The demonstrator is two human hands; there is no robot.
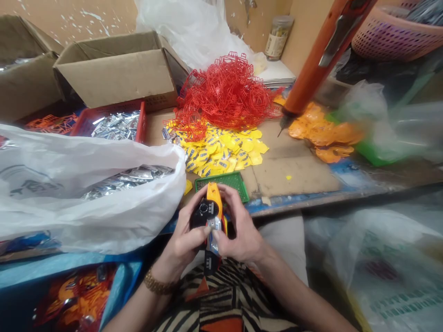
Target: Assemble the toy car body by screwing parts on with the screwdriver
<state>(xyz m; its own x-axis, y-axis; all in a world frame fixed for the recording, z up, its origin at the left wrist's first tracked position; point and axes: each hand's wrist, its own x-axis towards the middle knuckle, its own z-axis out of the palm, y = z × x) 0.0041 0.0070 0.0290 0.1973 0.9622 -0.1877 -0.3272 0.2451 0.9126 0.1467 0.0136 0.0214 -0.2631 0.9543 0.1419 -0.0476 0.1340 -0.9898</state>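
Note:
Between both hands, close to my lap, is a black-and-yellow plastic toy part (213,203); its exact kind I cannot make out. My left hand (183,235) grips its black side, fingers curled around. From the other side my right hand (241,233) holds it, with the thumb bent over it. Both thumbs press on a small shiny silver piece (215,223) on its face. Just beyond the fingertips lies a green tray (238,182) of tiny dark bits. A heap of yellow printed pieces (214,154) spreads behind that tray.
A tangle of red plastic frames (228,97) sits at the back. An orange power screwdriver (308,69) hangs tip-down on the right, near orange parts (321,129). Left are a white bag (145,203) of silver pieces, a red tray (142,122) and a cardboard box (114,76).

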